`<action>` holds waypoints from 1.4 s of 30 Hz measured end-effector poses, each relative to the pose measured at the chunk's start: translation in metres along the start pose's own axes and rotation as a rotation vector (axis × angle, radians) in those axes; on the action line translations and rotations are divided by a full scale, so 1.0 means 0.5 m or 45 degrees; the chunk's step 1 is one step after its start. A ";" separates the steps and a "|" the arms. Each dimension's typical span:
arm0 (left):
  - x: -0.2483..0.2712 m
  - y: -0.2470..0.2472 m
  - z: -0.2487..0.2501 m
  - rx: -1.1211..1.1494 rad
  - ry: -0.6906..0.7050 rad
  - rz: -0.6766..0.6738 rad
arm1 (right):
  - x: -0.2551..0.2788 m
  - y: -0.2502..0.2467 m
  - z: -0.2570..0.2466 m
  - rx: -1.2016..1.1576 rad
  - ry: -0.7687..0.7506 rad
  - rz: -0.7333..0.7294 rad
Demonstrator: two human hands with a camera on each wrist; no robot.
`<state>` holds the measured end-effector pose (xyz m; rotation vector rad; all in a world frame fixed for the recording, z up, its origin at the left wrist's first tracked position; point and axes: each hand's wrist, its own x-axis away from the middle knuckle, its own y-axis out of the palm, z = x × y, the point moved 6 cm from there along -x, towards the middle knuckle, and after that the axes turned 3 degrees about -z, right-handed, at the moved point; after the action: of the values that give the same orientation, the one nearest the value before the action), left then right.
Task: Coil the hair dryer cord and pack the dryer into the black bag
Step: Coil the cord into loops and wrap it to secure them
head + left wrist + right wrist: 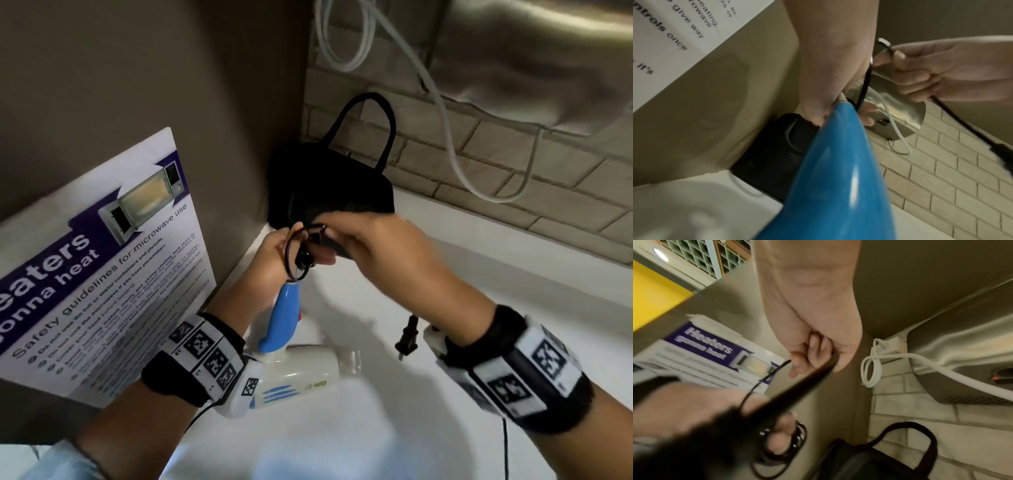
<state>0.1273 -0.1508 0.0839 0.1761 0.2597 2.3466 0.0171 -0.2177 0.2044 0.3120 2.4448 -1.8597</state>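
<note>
Black wristbands [191,373] with white square-coded marker blocks; light blue sleeve [61,462]; bare hands.

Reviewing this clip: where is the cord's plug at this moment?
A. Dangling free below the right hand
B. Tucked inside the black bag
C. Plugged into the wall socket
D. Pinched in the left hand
A. In the head view the plug hangs in the air on the cord's loose end, under the right hand, which holds the cord; the left hand holds the coiled loops.
</note>
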 end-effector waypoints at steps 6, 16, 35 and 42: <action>0.012 0.005 0.005 0.137 -0.085 -0.089 | -0.105 0.046 0.125 -0.021 0.099 0.106; 0.029 0.022 0.004 0.357 -0.241 -0.417 | -0.101 0.190 0.228 -0.225 0.204 -0.074; 0.041 0.041 -0.001 0.504 -0.325 -0.576 | 0.007 0.166 0.156 -1.719 0.509 -0.567; 0.048 0.056 -0.006 0.433 -0.307 -0.606 | -0.010 0.146 0.125 -1.662 0.452 -0.573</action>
<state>0.0910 -0.1536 0.0890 0.5010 0.5184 1.7781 0.0312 -0.2595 0.1189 -0.0174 3.4863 0.1033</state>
